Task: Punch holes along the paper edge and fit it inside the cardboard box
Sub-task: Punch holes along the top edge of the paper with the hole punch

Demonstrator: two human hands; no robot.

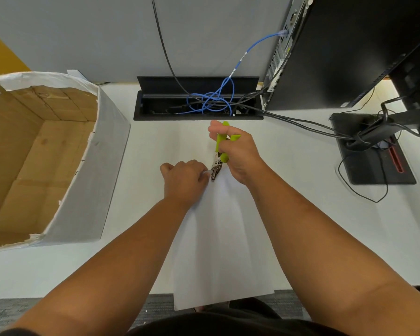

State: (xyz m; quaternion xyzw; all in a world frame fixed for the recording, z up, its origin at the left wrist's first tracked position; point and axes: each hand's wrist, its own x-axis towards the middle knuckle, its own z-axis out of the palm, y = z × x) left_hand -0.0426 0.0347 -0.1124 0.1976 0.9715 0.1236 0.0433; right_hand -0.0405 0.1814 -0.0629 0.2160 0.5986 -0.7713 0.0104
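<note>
While the cardboard box [41, 154] stands open on the bench [301, 226], well to the left of both grips, the punching step is in hand. The left hand [183, 181] pinches the paper [223, 238] at its far edge; just right of that grip, the punch [220, 155] bites the same edge, its green handles clamped in the right hand [238, 154]. Next, I judge: squeeze, release, shift along.

No legible text, label, brand or number appears anywhere on the desk, the box, the tool or the computer equipment.
</note>
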